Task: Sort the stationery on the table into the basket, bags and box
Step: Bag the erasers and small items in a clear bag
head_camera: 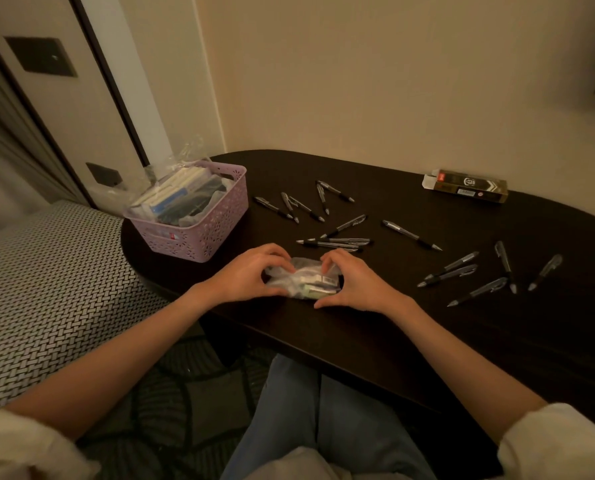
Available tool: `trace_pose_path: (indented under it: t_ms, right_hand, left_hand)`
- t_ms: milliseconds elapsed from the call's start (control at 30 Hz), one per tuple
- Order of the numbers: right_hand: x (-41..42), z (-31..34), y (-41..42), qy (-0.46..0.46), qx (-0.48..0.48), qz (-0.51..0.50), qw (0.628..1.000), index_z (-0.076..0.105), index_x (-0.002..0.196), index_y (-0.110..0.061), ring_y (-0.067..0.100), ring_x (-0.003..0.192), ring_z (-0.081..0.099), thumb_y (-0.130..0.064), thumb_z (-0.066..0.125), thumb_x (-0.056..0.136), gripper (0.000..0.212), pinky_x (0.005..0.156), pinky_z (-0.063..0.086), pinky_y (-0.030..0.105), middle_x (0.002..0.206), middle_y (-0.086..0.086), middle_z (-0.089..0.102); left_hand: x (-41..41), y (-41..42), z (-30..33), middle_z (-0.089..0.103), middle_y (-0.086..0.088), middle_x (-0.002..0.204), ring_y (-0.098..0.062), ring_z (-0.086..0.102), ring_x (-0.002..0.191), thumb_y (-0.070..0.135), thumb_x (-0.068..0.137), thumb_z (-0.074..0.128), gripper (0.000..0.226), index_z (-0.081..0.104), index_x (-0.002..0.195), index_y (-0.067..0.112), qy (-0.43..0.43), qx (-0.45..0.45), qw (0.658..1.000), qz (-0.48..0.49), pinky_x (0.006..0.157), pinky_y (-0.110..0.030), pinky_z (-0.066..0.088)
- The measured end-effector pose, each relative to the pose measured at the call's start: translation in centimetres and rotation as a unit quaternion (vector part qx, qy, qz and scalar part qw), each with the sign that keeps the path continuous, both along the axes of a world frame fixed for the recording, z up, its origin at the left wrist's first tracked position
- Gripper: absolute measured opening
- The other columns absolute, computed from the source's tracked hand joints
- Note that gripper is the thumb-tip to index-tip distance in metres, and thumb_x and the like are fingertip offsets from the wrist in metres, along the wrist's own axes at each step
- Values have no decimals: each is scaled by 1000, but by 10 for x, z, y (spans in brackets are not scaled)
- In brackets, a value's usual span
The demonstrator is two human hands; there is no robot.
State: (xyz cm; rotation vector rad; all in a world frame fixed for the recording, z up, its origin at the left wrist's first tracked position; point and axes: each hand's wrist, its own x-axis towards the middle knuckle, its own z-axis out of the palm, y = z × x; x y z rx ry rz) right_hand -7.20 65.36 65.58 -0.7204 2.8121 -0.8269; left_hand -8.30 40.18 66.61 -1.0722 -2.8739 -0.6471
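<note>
Both hands hold one small clear bag (303, 278) of packed stationery on the dark tabletop (375, 327), just in front of the person. The left hand (254, 271) grips the bag's left end with curled fingers; the right hand (349, 284) curls round its right end, thumb along the near edge. The bag's long axis runs left to right, so each hand has one end of it.

The coming move most likely turns on the pink basket (199, 233). It stands to the left of the bag and a little farther from the person, near the tabletop's left edge, already packed with bagged items. The left hand is the nearer to it, with bare tabletop between bag and basket.

Counted: one bag in the hands, one basket, one box (465, 186). The box lies on its side far to the right of the bag, close to the wall, its left flap open.

The loose pens (412, 234) number about sixteen, though the dim light blurs some. All lie beyond or to the right of the bag: about five in a fan behind it, three more just behind it, one alone farther right, and about six scattered at the far right. Two at least in the middle group lie nearly parallel to the bag's long axis.
</note>
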Motion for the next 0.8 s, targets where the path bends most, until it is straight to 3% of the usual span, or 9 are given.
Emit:
trace_pose_path:
  t_ms: [267,467,567,700,800]
  right_hand:
    - [-3,3,-12,43,9,-23,999,53,96,-26,10,100,51,-33,79,69,38,83,48,28,111,-6,53]
    - [-11,11,-27,37,-69,-65,995,55,89,-20,6,84,55,-21,82,68,35,64,41,17,98,-5,58]
    - [-20,25,-35,50,-104,-75,990,54,87,-18,5,80,56,-18,84,67,36,60,42,16,92,-7,57]
    - [-45,58,-52,93,-152,-69,982,56,92,-16,4,78,58,-14,80,70,32,59,50,17,94,-3,59]
    - [-73,87,-72,142,-173,-46,974,55,87,-17,-2,68,53,-16,79,73,28,55,41,8,83,-5,59]
  left_hand:
    - [12,-13,-15,66,1,122,-7,62,110,28,79,77,49,63,125,21,13,48,998,40,98,-28,49]
    - [13,-1,-8,72,3,93,0,62,74,10,84,72,35,68,118,16,58,110,989,83,71,-17,53]
    - [2,-1,11,72,3,85,1,59,69,9,82,72,32,71,113,16,104,125,981,108,67,-9,46]
    - [-16,-12,57,73,0,88,-7,65,76,10,83,70,21,74,103,15,159,145,969,121,70,-20,52]
    - [-41,-26,99,72,-6,81,-19,67,74,9,83,70,9,76,89,11,204,124,961,141,66,-27,51]
